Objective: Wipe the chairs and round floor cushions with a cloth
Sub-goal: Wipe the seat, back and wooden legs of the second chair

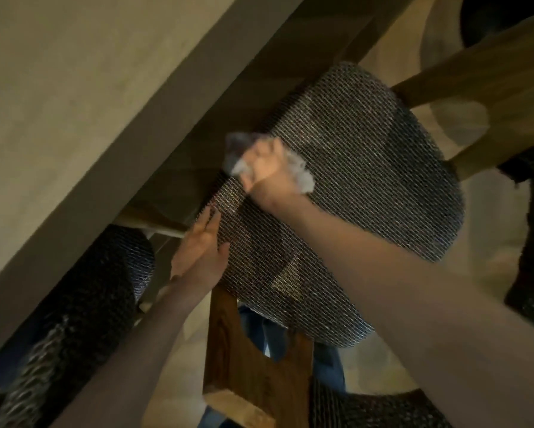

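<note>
Beneath the beige tabletop (74, 103) sits the dark woven chair seat (367, 180). The right hand (267, 169) clenches the crumpled white cloth (304, 177) against the seat's far edge; the left hand (202, 242), fingers straight, braces the rim. I'd work in long overlapping strokes along the weave, with 1 hand bracing.

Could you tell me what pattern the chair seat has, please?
The chair seat is a dark grey woven weave with light flecks; head view.
</note>
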`<control>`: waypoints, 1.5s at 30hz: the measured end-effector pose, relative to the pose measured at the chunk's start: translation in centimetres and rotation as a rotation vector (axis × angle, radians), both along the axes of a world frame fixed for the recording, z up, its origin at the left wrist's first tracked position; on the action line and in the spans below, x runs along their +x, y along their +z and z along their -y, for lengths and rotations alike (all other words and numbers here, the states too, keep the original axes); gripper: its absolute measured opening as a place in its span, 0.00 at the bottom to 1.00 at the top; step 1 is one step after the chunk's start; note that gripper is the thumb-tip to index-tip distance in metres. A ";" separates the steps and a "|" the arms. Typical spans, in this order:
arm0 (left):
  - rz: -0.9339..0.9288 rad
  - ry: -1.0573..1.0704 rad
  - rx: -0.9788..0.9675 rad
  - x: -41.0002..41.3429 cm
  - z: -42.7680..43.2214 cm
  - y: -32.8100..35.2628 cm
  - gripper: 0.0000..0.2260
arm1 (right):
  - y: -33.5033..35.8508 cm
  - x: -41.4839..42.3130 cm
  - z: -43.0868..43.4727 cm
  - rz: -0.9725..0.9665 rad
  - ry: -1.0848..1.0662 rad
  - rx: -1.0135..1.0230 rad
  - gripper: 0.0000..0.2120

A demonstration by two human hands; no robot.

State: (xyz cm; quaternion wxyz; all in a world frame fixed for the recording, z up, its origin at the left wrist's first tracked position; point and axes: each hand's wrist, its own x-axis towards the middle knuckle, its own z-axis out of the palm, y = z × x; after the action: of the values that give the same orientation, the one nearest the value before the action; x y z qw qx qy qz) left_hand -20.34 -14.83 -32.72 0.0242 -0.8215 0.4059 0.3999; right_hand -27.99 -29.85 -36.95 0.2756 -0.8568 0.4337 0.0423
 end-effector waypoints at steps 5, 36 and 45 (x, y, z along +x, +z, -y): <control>-0.021 0.077 0.103 0.8 -2.2 0.4 0.27 | 1.4 -1.4 -3.6 0.194 0.255 0.078 0.19; -0.035 0.303 0.101 -1.6 -5.8 4.2 0.21 | 3.1 -4.2 -10.0 -0.008 0.619 0.328 0.21; -0.116 0.247 0.051 -3.1 -1.1 1.5 0.27 | 2.7 -10.3 5.6 0.063 -0.137 -0.234 0.23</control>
State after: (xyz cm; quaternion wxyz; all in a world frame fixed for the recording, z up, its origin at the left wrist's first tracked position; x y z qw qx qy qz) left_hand -23.47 -13.74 -31.23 -0.0276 -0.8397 0.2922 0.4568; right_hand -38.24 -35.45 -34.21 0.1895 -0.8524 0.4843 -0.0543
